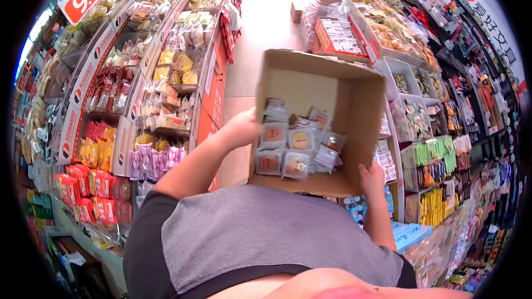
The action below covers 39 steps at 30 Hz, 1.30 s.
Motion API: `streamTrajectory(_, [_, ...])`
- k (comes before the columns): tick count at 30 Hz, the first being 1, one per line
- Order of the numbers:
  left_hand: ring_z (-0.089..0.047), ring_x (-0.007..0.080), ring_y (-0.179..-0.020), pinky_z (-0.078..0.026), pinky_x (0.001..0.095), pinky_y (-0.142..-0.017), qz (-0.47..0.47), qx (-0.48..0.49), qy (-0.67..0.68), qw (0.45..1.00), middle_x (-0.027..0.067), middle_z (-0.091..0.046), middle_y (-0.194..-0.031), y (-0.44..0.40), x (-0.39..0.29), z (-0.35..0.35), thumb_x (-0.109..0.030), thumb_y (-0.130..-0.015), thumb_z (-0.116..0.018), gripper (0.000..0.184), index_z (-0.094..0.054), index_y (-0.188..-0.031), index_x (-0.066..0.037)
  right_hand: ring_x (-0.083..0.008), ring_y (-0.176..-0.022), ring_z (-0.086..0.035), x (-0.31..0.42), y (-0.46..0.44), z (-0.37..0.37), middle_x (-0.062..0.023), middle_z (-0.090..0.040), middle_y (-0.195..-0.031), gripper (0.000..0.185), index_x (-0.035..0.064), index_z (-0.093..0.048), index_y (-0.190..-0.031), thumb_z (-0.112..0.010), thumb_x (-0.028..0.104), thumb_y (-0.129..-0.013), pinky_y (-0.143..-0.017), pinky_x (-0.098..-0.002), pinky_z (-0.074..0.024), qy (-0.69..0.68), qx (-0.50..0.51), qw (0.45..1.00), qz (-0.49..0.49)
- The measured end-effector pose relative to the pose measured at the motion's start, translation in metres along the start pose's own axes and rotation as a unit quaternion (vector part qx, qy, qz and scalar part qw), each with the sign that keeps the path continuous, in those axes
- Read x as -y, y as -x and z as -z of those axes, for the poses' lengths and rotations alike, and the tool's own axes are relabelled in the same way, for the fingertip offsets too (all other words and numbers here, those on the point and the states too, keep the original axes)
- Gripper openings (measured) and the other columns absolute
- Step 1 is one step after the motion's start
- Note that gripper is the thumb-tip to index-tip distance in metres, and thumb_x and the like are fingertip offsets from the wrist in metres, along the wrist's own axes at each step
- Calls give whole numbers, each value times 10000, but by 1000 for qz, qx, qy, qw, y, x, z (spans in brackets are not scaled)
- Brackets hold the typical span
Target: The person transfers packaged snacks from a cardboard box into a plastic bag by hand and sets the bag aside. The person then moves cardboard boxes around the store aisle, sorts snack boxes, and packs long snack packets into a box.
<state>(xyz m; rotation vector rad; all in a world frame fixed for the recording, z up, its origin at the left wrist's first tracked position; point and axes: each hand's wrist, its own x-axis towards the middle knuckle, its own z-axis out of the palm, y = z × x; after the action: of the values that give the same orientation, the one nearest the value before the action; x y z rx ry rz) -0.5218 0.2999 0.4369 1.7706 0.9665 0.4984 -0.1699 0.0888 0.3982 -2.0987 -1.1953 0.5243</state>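
Note:
An open cardboard box [360,105] is held in front of my body, tilted so that its inside shows. My left hand [242,128] grips its left side, the fingertips hidden behind the wall. At the lower right corner, my right hand [372,179] holds the box by its edge. Several small clear-wrapped packs [301,139] with round, brownish contents lie in the lower left part of the box. The upper part of its inside shows bare cardboard.
Shelves of bagged snacks [108,88] rise on the left, with red packs [102,184] low down. More goods [432,160] fill the right-hand racks, beside a blue box [411,235]. A pale floor aisle [263,27] runs ahead between them.

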Motion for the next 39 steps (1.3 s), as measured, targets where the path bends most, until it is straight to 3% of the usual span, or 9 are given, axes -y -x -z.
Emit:
streamTrajectory(6, [-552, 112, -646, -454, 232, -545, 128, 142, 94, 977, 63, -653, -1000, -154, -19, 43, -221, -924, -550, 399, -553, -1300, -87, -217, -746, -649, -3, -36, -30, -144, -685, -800, 189, -83, -642, -902, -574, 75, -824, -676, -354, -495, -58, -52, 995, -56])
streamTrajectory(8, [-561, 117, -619, -461, 246, -532, 32, 97, 244, 964, 84, -662, -956, -214, 33, 47, -333, -927, -503, 413, -591, -1216, -51, -210, -709, -644, -32, -60, -50, -147, -678, -770, 194, -93, -642, -858, -573, 81, -808, -641, -355, -491, -65, -67, 991, -98])
streamTrajectory(10, [-574, 132, -635, -465, 256, -530, 46, 116, 483, 866, 111, -654, -948, -261, 51, 65, -426, -929, -459, 480, -605, -1160, -31, -253, -691, -666, -21, -100, -57, -190, -680, -749, 239, -99, -640, -795, -578, 132, -796, -621, -385, -493, -92, -101, 973, -184])
streamTrajectory(11, [-581, 144, -665, -466, 260, -534, 109, 141, 631, 755, 126, -642, -962, -279, 46, 81, -462, -930, -437, 510, -599, -1146, -29, -288, -686, -683, -13, -125, -55, -221, -684, -740, 278, -101, -639, -759, -582, 169, -792, -615, -406, -495, -104, -109, 960, -236])
streamTrajectory(16, [-571, 297, -996, -469, 418, -872, 35, 89, 750, 655, 179, -554, -1183, -355, 39, 124, -423, -901, -497, 575, -456, -1303, -15, -139, -568, -561, -24, -257, -43, -82, -629, -665, 165, -103, -611, -716, -588, 48, -780, -515, -332, -444, -25, -94, 962, -255])
streamTrajectory(22, [-546, 305, -1122, -472, 413, -929, -22, 7, 703, 711, 173, -545, -1212, -456, 75, 176, -115, -841, -604, 497, -454, -1308, -35, -150, -569, -580, -42, -390, -47, -89, -628, -644, 189, -95, -621, -710, -640, 90, -744, -517, -357, -457, -4, -93, 964, -249])
streamTrajectory(25, [-546, 290, -1165, -480, 400, -961, -18, -7, 705, 709, 167, -520, -1302, -508, 117, 209, 22, -867, -492, 508, -418, -1367, -28, -157, -580, -590, -14, -445, -67, -103, -638, -671, 181, -99, -628, -739, -632, 82, -747, -521, -360, -465, 1, -63, 962, -266])
streamTrajectory(32, [-633, 194, -906, -526, 279, -628, 117, -27, 620, 776, 123, -605, -1160, -664, 148, 299, 36, -868, -496, 419, -548, -1237, -157, -213, -632, -624, 79, -544, -153, -120, -634, -741, 196, -94, -633, -875, -627, 80, -784, -552, -377, -490, -132, -157, 901, -382])
streamTrajectory(39, [-474, 131, -662, -373, 259, -524, 163, 56, 540, 824, 44, -523, -840, -851, 132, 335, 16, -842, -452, 196, -553, -940, -121, -219, -730, -645, 85, -609, -192, -147, -675, -865, 242, -122, -645, -957, -646, 61, -799, -660, -361, -507, -275, -285, 837, -378])
